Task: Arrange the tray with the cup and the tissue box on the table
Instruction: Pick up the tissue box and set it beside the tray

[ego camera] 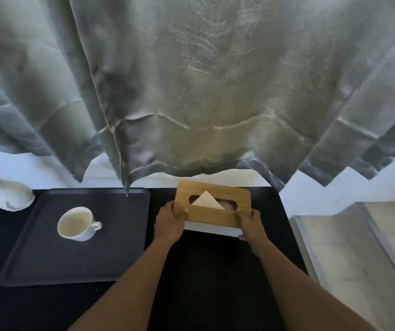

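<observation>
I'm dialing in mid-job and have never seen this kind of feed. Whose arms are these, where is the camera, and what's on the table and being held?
There is no machine here. The one picture comes from a wide-angle camera worn on a person's head, looking forward and down, so the two bare arms reaching in from the bottom are that person's own.

Both hands grip the tissue box, a white box with a wooden lid and a tissue poking from its slot: the left hand at its left end, the right hand at its right end. It sits at the far edge of the dark table.

To the left lies a dark tray with a white cup standing on it. A pale ceramic piece sits at the far left, and a grey curtain hangs behind.
</observation>
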Motion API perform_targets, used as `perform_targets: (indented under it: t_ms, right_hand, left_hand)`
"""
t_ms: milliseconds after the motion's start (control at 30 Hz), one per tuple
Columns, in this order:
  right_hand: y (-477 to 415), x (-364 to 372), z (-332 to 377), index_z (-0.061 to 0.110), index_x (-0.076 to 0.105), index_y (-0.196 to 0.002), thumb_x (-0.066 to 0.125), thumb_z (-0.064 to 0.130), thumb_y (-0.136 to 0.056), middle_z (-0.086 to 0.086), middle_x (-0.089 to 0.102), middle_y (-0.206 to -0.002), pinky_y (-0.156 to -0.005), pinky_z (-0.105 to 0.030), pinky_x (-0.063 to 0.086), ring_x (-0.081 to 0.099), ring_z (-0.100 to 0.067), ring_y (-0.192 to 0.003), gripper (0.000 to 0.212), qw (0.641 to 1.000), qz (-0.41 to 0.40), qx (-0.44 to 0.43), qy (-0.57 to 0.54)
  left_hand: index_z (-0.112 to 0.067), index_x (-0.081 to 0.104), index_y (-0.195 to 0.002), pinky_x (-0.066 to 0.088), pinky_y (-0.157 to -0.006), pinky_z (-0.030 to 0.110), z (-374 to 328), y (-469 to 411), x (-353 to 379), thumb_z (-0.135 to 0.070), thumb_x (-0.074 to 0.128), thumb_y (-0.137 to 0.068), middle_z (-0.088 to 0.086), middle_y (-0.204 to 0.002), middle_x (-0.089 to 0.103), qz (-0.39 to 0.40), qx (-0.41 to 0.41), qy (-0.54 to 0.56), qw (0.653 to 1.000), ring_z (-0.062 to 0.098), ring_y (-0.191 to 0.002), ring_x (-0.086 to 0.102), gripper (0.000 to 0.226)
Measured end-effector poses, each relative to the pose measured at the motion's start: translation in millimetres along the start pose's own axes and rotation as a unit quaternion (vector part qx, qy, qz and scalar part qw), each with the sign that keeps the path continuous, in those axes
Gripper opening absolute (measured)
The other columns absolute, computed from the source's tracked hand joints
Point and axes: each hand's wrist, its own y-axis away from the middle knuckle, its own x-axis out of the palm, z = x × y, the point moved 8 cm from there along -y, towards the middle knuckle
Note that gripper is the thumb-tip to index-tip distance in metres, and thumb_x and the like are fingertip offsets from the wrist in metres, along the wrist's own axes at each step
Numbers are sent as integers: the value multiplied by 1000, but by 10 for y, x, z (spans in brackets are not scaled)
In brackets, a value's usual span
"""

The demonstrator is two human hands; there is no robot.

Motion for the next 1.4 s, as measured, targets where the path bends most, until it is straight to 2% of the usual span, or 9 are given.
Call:
perform_targets:
  t_ms: [67, 200, 300, 500, 767, 900, 1100, 1233, 1400]
  right_hand:
    - [-81, 56, 85, 19, 28, -144, 52, 45, -93, -5, 46, -121, -102, -56, 45, 49, -23, -109, 62, 1000, 10, -7, 19]
    - [-276, 99, 246, 21, 29, -145, 52, 48, -92, -10, 47, -134, -103, -57, 44, 50, -29, -120, 64, 999, 23, -20, 41]
    - [-384, 102, 342, 20, 29, -145, 52, 49, -91, -9, 48, -131, -103, -57, 44, 51, -31, -122, 66, 998, 28, -32, 54]
    - [-574, 146, 437, 20, 31, -145, 52, 48, -90, -6, 49, -126, -102, -56, 45, 51, -31, -121, 66, 997, 25, -27, 60]
    - [-702, 210, 456, 20, 29, -147, 51, 49, -91, -9, 48, -136, -104, -56, 42, 49, -32, -125, 66, 997, 40, -25, 68]
    - [-742, 238, 440, 21, 29, -147, 51, 46, -92, -9, 48, -136, -105, -55, 42, 48, -30, -125, 64, 997, 41, -16, 69]
    - [-766, 269, 483, 18, 29, -145, 48, 46, -93, -10, 48, -136, -104, -54, 44, 48, -30, -125, 62, 997, 28, -24, 73]
    - [-760, 280, 467, 19, 28, -146, 47, 46, -95, -10, 47, -136, -105, -54, 43, 48, -30, -125, 61, 997, 29, -24, 68]
    - [-760, 279, 448, 21, 27, -146, 46, 45, -96, -9, 48, -135, -105, -53, 42, 48, -29, -124, 59, 997, 31, -25, 69]
  left_hand:
    - [-14, 52, -131, 45, -100, 48, 25, -41, -33, -40, 57, -92, 10, -127, 58, -13, -7, 1, 1000, 31, -117, 56, 47]
    - [-14, 55, -128, 47, -97, 46, 9, -156, -18, -41, 58, -92, 10, -124, 61, -38, -14, 3, 999, 29, -114, 58, 45]
    - [-12, 56, -125, 48, -92, 42, -30, -224, 9, -39, 58, -92, 9, -120, 63, -53, -11, 10, 998, 28, -110, 59, 42]
    - [-15, 56, -127, 49, -93, 43, -47, -391, 33, -41, 58, -92, 8, -122, 62, -66, -19, 10, 998, 25, -109, 60, 43]
    - [-18, 53, -131, 48, -96, 43, 17, -511, 72, -44, 57, -92, 8, -126, 61, -69, -37, 5, 997, 25, -113, 59, 48]
    - [-16, 54, -130, 46, -90, 36, 44, -528, 99, -41, 56, -93, 8, -125, 61, -71, -38, 4, 997, 24, -112, 59, 45]
    - [-17, 54, -130, 49, -94, 43, 40, -584, 74, -46, 56, -92, 7, -123, 63, -81, -35, -5, 996, 26, -112, 60, 48]
    - [-15, 55, -130, 48, -92, 41, 27, -611, 73, -44, 56, -93, 7, -121, 64, -81, -30, -2, 996, 26, -111, 61, 47]
    - [-20, 52, -132, 48, -98, 50, 67, -599, 99, -47, 54, -92, 7, -125, 60, -79, -35, 8, 996, 26, -113, 59, 48]
